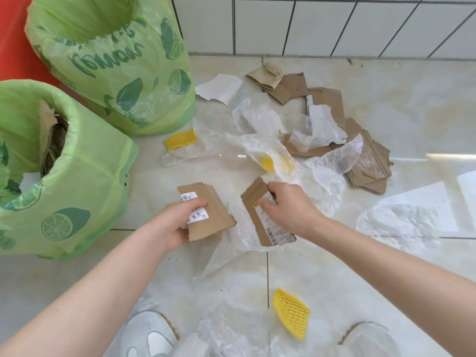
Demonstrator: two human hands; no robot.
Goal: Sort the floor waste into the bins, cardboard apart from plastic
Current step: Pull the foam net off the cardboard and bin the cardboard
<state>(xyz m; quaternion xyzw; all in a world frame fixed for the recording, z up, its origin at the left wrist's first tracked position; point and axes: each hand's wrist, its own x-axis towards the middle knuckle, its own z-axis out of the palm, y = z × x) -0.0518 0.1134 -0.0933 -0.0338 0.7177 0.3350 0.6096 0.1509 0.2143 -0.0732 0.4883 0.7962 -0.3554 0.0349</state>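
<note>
Open floor: I see bare tile (144,161) between near bin (77,202) and cardboard scraps (322,104).
Obstacles: plastic sheets (262,150), far bin (116,60).

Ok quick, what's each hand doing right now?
Left hand: gripping a labelled cardboard piece.
Right hand: gripping another cardboard piece.

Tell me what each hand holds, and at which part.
Left hand grips a cardboard piece at its labelled near edge. Right hand grips another cardboard at its side edge.
</note>
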